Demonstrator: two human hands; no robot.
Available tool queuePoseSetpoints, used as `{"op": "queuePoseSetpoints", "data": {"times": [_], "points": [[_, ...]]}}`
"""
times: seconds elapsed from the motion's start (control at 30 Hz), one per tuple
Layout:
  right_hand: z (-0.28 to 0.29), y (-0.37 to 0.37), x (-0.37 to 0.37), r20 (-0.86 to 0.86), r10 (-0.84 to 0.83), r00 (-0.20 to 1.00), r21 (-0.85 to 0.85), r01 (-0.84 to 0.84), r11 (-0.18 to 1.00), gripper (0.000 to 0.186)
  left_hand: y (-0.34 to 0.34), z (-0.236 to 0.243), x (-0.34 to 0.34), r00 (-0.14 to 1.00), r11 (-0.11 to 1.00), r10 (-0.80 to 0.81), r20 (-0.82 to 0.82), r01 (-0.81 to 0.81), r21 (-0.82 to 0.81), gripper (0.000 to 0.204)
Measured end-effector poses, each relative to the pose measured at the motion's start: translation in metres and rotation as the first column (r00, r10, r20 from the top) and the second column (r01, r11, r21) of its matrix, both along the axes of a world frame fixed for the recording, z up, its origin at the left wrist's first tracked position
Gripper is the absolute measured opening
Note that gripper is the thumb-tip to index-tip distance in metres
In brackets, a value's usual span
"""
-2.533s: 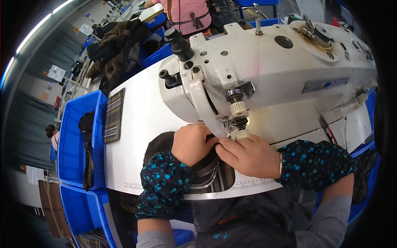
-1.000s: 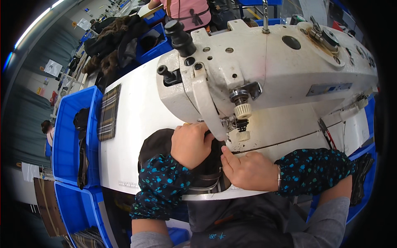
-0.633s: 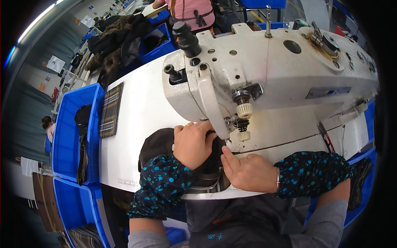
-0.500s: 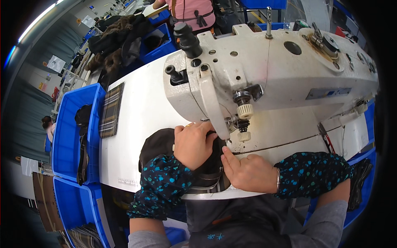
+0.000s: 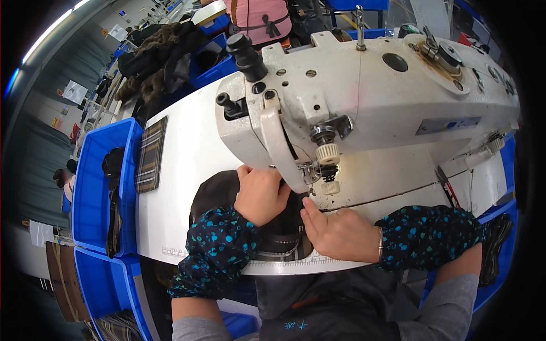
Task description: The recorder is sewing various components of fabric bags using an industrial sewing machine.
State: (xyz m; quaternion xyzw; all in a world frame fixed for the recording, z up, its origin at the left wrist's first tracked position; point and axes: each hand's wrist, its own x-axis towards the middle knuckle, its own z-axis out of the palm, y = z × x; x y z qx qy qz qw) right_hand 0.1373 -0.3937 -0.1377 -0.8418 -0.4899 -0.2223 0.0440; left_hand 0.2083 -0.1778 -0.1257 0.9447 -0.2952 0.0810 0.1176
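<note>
Dark cloth (image 5: 216, 192), right hand (image 5: 340, 233) farther from left hand (image 5: 260, 196)

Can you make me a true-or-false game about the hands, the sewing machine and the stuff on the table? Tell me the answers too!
1. The left hand rests on the rounded dark brown cloth piece. True.
2. The slim red and black tool is in the right hand. False: the tool lies on the smooth white table, apart from the right hand.
3. The flat, brownish plaid cloth lies beside a blue plastic bin. True.
4. The big metal sewing machine is bright green. False: the sewing machine is white.
5. The puffy dark cloth sleeve covers have blue spots. True.
</note>
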Motion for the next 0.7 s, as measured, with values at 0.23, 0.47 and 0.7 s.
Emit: {"op": "queuePoseSetpoints", "data": {"times": [0.23,0.47,0.7], "points": [[-0.004,0.000,0.011,0.024,-0.063,0.998,-0.010,0.063,0.998,0.032,0.000,-0.014,0.029,0.978,0.978,-0.125,0.167,0.150,-0.145,0.026],[-0.005,0.000,0.013,0.010,-0.062,0.998,0.044,0.061,0.997,0.033,0.002,-0.020,0.033,0.949,0.965,-0.172,0.263,0.216,-0.150,0.022],[-0.004,0.000,0.014,0.006,-0.044,0.999,0.028,0.044,0.999,0.034,0.003,-0.023,0.036,0.925,0.962,-0.213,0.314,0.255,-0.096,0.021]]}}
